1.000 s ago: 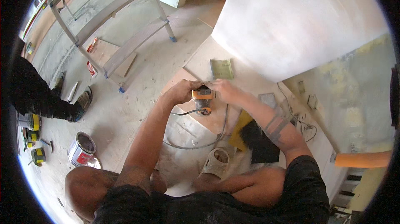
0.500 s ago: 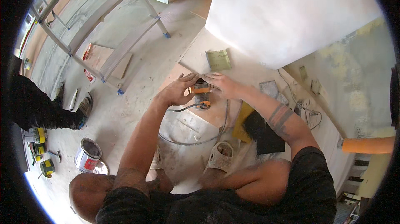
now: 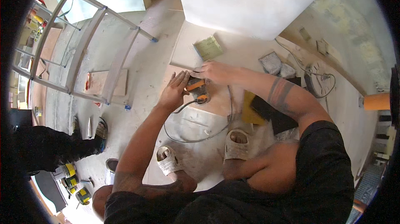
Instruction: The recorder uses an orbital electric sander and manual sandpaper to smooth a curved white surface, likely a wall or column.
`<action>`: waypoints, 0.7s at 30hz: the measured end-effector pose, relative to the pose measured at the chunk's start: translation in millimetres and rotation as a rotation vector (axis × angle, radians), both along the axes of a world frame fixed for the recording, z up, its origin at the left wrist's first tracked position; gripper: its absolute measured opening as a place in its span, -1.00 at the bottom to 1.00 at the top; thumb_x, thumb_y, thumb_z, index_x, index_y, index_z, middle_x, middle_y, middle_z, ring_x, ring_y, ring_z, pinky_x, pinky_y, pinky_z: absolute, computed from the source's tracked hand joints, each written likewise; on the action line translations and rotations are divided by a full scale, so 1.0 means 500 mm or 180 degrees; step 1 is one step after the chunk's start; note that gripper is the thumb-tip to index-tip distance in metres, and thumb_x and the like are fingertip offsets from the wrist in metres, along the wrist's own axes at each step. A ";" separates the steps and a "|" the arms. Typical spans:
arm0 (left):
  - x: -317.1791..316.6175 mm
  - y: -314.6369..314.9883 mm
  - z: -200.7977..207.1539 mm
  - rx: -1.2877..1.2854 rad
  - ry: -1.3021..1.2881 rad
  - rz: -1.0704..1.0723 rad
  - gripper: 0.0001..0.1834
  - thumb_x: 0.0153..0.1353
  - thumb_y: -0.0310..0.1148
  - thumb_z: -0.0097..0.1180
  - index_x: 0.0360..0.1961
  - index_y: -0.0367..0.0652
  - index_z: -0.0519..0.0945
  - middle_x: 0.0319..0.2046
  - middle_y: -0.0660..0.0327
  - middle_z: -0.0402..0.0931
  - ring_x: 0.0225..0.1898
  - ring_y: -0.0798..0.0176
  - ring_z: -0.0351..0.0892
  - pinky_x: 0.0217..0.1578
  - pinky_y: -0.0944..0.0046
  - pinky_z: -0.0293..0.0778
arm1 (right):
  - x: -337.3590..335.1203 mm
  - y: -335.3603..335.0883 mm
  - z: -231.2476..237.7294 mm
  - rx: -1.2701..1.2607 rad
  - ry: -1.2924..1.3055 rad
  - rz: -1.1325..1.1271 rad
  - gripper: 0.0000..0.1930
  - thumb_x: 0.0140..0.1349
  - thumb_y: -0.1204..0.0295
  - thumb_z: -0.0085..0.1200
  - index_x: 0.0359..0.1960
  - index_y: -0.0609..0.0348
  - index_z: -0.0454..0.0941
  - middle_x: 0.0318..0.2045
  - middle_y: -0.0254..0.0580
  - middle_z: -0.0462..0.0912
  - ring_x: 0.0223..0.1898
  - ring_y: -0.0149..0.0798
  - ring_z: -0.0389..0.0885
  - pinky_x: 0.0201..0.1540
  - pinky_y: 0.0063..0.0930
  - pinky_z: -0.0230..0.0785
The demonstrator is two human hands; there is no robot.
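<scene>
An orange and black electric sander rests on a tan board in front of me, its grey cord looping toward me. My left hand grips the sander's left side, fingers close together over its far corner. At the far end, my right hand has its fingertips bent in against the sander's edge. What lies under those fingertips is hidden. Just beyond my hands is a green sheet of sandpaper, curled at its edges.
A metal stepladder stands at far left. Someone's dark-clothed leg is left of me. A large white panel rises ahead. To my right lie black sheets, grey blocks and coiled cable. A can stands by my left knee.
The view has shifted, so the ladder and the can sit differently in it. Both hands stay at the sander; my right hand's fingers are now more bent at its far edge.
</scene>
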State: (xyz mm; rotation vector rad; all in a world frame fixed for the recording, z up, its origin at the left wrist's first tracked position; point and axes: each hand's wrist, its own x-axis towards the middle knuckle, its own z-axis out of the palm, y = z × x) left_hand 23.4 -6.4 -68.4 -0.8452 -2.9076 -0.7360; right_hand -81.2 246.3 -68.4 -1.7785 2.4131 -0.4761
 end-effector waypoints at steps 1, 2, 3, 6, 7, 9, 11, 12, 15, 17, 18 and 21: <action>0.000 0.002 -0.001 -0.0082 0.0102 -0.0020 -0.07 0.04 -0.49 0.37 0.48 -0.28 0.27 0.39 -0.06 0.38 0.47 -0.13 0.28 0.54 -0.24 0.05 | 0.002 0.001 -0.003 -0.0157 0.0231 0.0006 -0.42 0.35 0.45 -0.04 0.45 0.00 0.42 0.24 -0.09 0.61 0.03 -0.06 0.62 0.23 -0.21 0.44; -0.003 0.005 0.005 -0.0057 0.0100 -0.0030 -0.07 0.04 -0.49 0.37 0.48 -0.28 0.27 0.39 -0.06 0.38 0.47 -0.13 0.28 0.54 -0.24 0.05 | 0.004 0.003 0.000 -0.0132 0.0229 -0.0004 -0.42 0.35 0.45 -0.04 0.45 0.00 0.42 0.24 -0.09 0.61 0.03 -0.06 0.62 0.23 -0.21 0.44; -0.004 0.007 0.011 -0.0217 0.0235 -0.0040 -0.09 0.03 -0.49 0.37 0.46 -0.28 0.29 0.38 -0.06 0.40 0.47 -0.11 0.29 0.54 -0.25 0.05 | 0.009 0.006 0.003 -0.0002 0.0483 -0.0014 -0.41 0.35 0.43 -0.03 0.45 -0.01 0.42 0.24 -0.14 0.61 0.03 -0.11 0.62 0.23 -0.22 0.43; -0.004 0.003 0.014 -0.0272 0.0353 -0.0044 -0.19 0.09 -0.51 0.31 0.42 -0.32 0.35 0.30 -0.05 0.47 0.41 -0.11 0.36 0.52 -0.27 0.06 | 0.022 0.000 0.009 0.0201 0.0882 -0.0051 -0.41 0.35 0.40 -0.03 0.45 -0.01 0.41 0.23 -0.23 0.61 0.04 -0.19 0.61 0.24 -0.26 0.39; -0.003 -0.001 0.015 -0.0208 0.0280 -0.0031 -0.20 0.08 -0.53 0.30 0.41 -0.32 0.37 0.29 -0.05 0.48 0.39 -0.11 0.40 0.51 -0.26 0.09 | 0.025 -0.003 0.012 0.0255 0.1029 -0.0076 -0.41 0.35 0.39 -0.04 0.45 -0.01 0.40 0.23 -0.27 0.60 0.05 -0.23 0.60 0.25 -0.28 0.37; 0.000 -0.002 0.012 -0.0141 0.0205 -0.0013 -0.22 0.07 -0.54 0.30 0.39 -0.32 0.39 0.27 -0.06 0.50 0.36 -0.11 0.43 0.50 -0.26 0.12 | 0.025 -0.005 0.014 0.0288 0.1070 -0.0030 -0.42 0.34 0.38 -0.04 0.44 -0.01 0.41 0.23 -0.29 0.60 0.06 -0.24 0.59 0.25 -0.30 0.36; 0.002 0.003 0.008 -0.0163 0.0284 0.0034 -0.24 0.06 -0.56 0.28 0.36 -0.32 0.42 0.24 -0.09 0.52 0.33 -0.10 0.47 0.49 -0.25 0.17 | 0.024 -0.003 0.013 0.0319 0.1116 0.0025 -0.43 0.34 0.37 -0.04 0.43 0.00 0.43 0.23 -0.30 0.60 0.07 -0.26 0.58 0.26 -0.31 0.36; -0.001 0.005 0.006 -0.0155 0.0286 0.0042 -0.24 0.06 -0.56 0.28 0.36 -0.32 0.42 0.24 -0.09 0.52 0.33 -0.10 0.47 0.49 -0.25 0.17 | 0.023 0.001 0.010 0.0313 0.1135 0.0050 -0.43 0.35 0.37 -0.05 0.43 0.00 0.43 0.23 -0.30 0.60 0.07 -0.26 0.58 0.26 -0.32 0.35; -0.003 0.006 -0.002 -0.0317 0.0405 0.0037 -0.17 -0.02 -0.53 0.37 0.36 -0.29 0.41 0.29 -0.05 0.50 0.31 -0.10 0.51 0.48 -0.21 0.22 | 0.018 0.005 0.002 0.0201 0.1138 0.0071 -0.44 0.35 0.36 -0.05 0.42 0.00 0.44 0.22 -0.30 0.60 0.06 -0.26 0.58 0.26 -0.33 0.35; -0.006 0.003 -0.006 -0.0236 0.0421 0.0048 -0.22 -0.01 -0.53 0.35 0.33 -0.29 0.45 0.28 -0.07 0.51 0.29 -0.12 0.53 0.44 -0.20 0.29 | 0.017 0.004 0.002 0.0093 0.1121 0.0063 -0.44 0.35 0.36 -0.05 0.42 0.00 0.44 0.23 -0.30 0.60 0.06 -0.26 0.58 0.26 -0.33 0.35; -0.006 0.002 -0.006 -0.0238 0.0408 0.0049 -0.22 -0.01 -0.53 0.35 0.33 -0.29 0.45 0.28 -0.07 0.51 0.29 -0.12 0.53 0.44 -0.20 0.29 | 0.018 0.004 0.005 0.0068 0.1077 0.0071 -0.44 0.35 0.37 -0.04 0.41 0.01 0.45 0.22 -0.29 0.60 0.05 -0.25 0.57 0.26 -0.33 0.36; -0.005 -0.001 -0.009 -0.0186 0.0469 0.0036 -0.27 0.02 -0.56 0.31 0.31 -0.29 0.48 0.27 -0.09 0.52 0.26 -0.13 0.56 0.41 -0.20 0.36 | 0.019 0.002 0.011 0.0086 0.1045 0.0092 -0.45 0.33 0.37 -0.03 0.39 0.04 0.46 0.20 -0.27 0.61 0.04 -0.23 0.57 0.25 -0.34 0.37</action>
